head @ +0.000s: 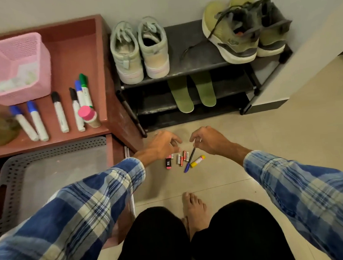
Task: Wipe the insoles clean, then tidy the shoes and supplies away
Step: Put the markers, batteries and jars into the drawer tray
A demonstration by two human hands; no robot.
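Note:
Two green insoles (192, 92) lie on the lower shelf of a black shoe rack (195, 67). Pale sneakers (140, 50) and olive running shoes (242, 26) stand on its top shelf. On the floor tiles lie several batteries (181, 157), a pink and black highlighter (168, 162), a yellow glue stick (197, 161) and a blue pen (189, 160). My right hand (209, 139) pinches the pen's upper end. My left hand (163, 143) hovers with curled fingers over the batteries; whether it holds one is hidden.
A red-brown shelf unit (91, 134) at left carries a pink basket (16, 68), several markers (60, 111) and a pink-capped bottle (89, 116). A grey perforated tray (50, 176) sits below it. My bare foot (193, 210) rests on the floor between my knees.

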